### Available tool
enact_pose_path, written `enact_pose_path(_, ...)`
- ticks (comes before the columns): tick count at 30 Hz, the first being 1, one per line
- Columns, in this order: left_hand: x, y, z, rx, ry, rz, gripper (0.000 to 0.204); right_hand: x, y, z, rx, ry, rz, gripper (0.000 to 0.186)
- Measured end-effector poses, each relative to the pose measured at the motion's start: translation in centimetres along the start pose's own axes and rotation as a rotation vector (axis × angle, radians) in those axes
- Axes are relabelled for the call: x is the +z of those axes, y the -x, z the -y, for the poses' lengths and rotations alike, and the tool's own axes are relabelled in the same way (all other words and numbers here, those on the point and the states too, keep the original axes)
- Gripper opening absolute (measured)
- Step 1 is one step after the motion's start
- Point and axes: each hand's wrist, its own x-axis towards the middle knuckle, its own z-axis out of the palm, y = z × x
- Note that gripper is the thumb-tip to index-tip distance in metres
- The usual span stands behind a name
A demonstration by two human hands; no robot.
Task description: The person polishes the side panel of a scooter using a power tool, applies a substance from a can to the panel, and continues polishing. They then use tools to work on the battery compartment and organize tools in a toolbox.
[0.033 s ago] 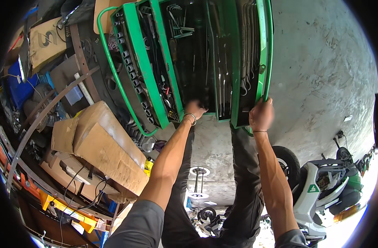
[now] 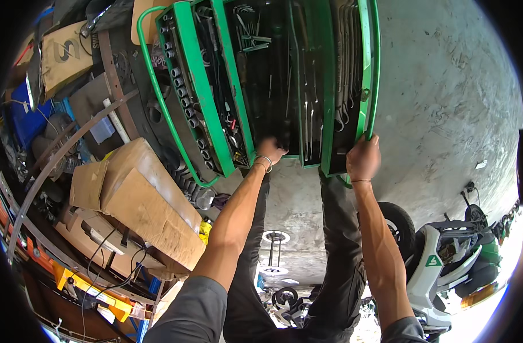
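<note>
A green metal cantilever toolbox (image 2: 218, 134) is spread out in front of me. My left hand (image 2: 269, 151) is closed over the near edge of its deep middle compartment; blur hides the fingertips. At the box's near right corner, my right hand (image 2: 364, 158) is wrapped around a green tubular handle (image 2: 376, 68). Sockets (image 2: 184, 102) line the outer left tray, and mixed small tools fill the tray beside it. Several hex keys (image 2: 253, 39) lie at the far end of the dark middle. Spanners (image 2: 344, 57) are stacked in the right tray.
A worn cardboard box (image 2: 150, 200) stands to my left, near a curved metal bar (image 2: 61, 146) and cluttered shelving. Bare concrete floor (image 2: 444, 86) stretches to the right. A tyre (image 2: 400, 226) and a white scooter (image 2: 427, 266) are at the lower right. My legs show below the toolbox.
</note>
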Motion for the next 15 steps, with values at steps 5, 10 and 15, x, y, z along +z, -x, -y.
enact_pose_path(5, -0.1, 1.4, 0.9, 0.018, 0.019, -0.273, 0.046, 0.3, 0.1, 0.2, 0.003, 0.033, -0.013, 0.011)
enact_pose_path(10, -1.3, 3.0, 2.9, 0.195, 0.101, -0.301, 0.03, 1.0, 0.3, 1.1, 0.025, 0.076, -0.032, 0.011)
enact_pose_path(15, -2.7, 8.2, 3.7, 0.486, 0.037, -0.289, 0.024, 0.3, 0.6, 1.7, 0.079, 0.182, -0.021, 0.018)
